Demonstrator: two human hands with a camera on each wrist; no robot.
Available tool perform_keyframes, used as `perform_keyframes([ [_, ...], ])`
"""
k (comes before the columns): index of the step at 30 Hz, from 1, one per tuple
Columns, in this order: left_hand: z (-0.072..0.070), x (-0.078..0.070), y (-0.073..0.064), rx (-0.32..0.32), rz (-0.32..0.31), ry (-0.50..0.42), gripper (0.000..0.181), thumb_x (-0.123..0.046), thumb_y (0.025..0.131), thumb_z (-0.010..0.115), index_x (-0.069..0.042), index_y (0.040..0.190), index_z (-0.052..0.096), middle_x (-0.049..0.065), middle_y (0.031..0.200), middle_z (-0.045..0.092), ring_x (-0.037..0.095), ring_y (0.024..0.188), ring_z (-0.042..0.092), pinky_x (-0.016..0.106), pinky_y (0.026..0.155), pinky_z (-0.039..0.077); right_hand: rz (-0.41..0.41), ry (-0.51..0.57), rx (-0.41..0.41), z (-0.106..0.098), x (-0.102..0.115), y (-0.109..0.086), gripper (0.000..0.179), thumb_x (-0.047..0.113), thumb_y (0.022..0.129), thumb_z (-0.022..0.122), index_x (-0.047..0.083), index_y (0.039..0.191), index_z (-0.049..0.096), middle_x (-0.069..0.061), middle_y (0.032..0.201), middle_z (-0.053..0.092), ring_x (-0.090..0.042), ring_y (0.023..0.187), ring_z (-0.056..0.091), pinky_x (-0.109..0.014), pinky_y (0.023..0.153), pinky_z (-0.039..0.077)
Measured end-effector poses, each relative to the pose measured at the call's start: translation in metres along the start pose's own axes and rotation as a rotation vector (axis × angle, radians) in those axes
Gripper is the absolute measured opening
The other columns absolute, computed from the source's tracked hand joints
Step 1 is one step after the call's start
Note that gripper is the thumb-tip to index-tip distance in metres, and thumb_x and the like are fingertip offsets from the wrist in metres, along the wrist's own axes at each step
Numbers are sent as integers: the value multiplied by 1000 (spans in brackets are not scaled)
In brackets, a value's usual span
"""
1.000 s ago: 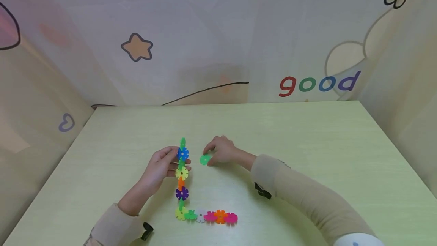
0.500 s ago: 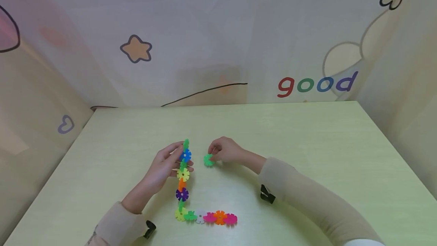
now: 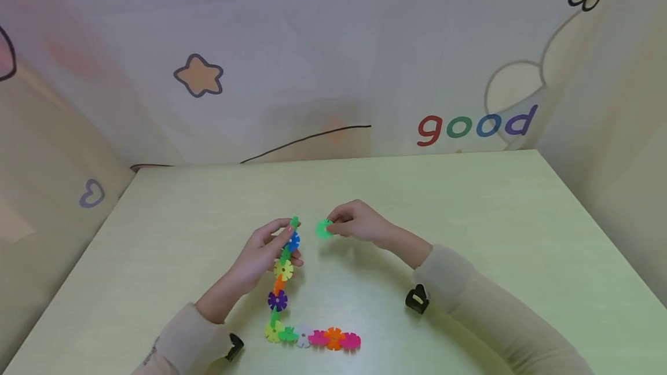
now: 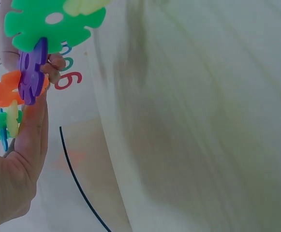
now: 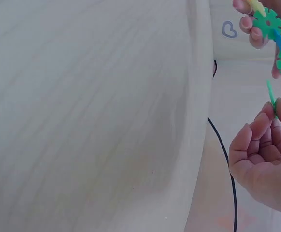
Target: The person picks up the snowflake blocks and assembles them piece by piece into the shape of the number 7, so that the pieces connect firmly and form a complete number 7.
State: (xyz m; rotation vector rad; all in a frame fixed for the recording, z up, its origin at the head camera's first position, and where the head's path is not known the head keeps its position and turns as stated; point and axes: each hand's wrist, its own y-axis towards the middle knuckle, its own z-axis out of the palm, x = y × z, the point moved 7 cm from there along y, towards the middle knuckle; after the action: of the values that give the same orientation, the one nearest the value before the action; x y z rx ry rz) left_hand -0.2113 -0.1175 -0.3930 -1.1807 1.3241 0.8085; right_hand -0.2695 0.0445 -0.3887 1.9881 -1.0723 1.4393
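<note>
A chain of interlocked snowflake-shaped plastic discs (image 3: 283, 271) bends in an L, its colours mixed. My left hand (image 3: 260, 253) grips the far end near the blue disc (image 3: 293, 241), thumb on the near side, fingers behind. A green disc tops that end. In the left wrist view a purple disc (image 4: 32, 72) and a large green disc (image 4: 53, 21) show close up. My right hand (image 3: 362, 223) pinches a single green snowflake disc (image 3: 324, 229) between thumb and fingertips, a short gap right of the chain's end. The right wrist view shows this loose disc (image 5: 271, 96) edge-on.
The chain's lower leg, with an orange disc (image 3: 334, 338) and pink ones, runs right along the near part of the pale table (image 3: 443, 201). A printed cloth backdrop (image 3: 312, 62) rises behind the table. Black clips (image 3: 417, 300) hang at both sleeve cuffs.
The right hand has taken up the green disc in a pinch and raised it slightly. The left hand has shifted right, tilting the chain's upper leg to the right.
</note>
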Motion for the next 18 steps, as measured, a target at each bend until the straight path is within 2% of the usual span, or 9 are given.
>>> perform_keyframes([
  [4,3,0,3,-5,-6,-10,47,-34,95,45,-4,131,42,10,76,62,22,72,66,34,63,54,-9,42,0,-4,4,-4,15,7,87,59,-5,95,64,-19,83,63,-30,72,55,-36,70,49],
  [7,4,-1,5,-15,-7,-26,47,-34,95,47,-3,131,43,10,77,63,23,72,66,36,64,55,-12,56,-26,-6,8,-3,15,7,88,58,-5,97,63,-23,87,63,-42,79,54,-45,75,49],
  [10,5,-1,8,-18,-14,-46,47,-32,95,48,-2,131,42,9,77,63,23,73,66,38,67,54,-14,73,-60,-7,12,0,15,7,89,58,-4,96,63,-21,86,63,-44,82,54,-42,73,50],
  [14,4,0,10,-26,-35,-80,47,-28,95,48,2,130,42,8,76,62,22,73,66,40,72,53,-12,102,-94,-7,16,4,14,7,89,58,-4,95,62,-11,78,63,-40,78,54,-31,68,50],
  [18,4,0,11,-29,-36,-94,46,-26,95,48,6,128,43,6,75,62,23,75,66,39,74,53,-18,132,-121,-6,18,8,14,6,88,57,-5,96,62,-3,75,61,-38,77,54,-30,68,50],
])
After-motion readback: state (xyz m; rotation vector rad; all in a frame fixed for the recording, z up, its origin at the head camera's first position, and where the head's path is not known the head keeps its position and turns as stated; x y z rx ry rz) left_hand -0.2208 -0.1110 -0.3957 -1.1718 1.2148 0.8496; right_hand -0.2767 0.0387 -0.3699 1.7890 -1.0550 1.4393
